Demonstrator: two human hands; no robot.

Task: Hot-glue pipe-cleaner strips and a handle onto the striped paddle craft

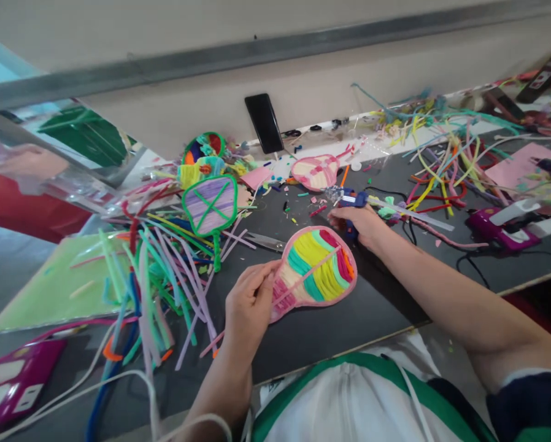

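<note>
My left hand [252,304] is closed on the narrow end of a bulb-shaped pipe-cleaner craft [319,273]. Pink edging frames its bands of yellow, teal, cream and magenta, and a pink strip crosses it lengthwise. To the right, my right hand [361,224] is wrapped round a blue hot glue gun [354,199], with a clear glue stick [413,215] sticking out of its back. The gun's nozzle points left, above and apart from the craft. Just beyond it lies a pink and cream pipe-cleaner piece [316,173]. Open scissors [266,241] rest beside the craft.
A green-framed purple piece [210,205] lies by loose pipe cleaners [178,276] at left. A phone [264,123] leans on the wall. Purple power strips [500,230] with cords sit at both sides. Another person's hand [31,162] shows at far left.
</note>
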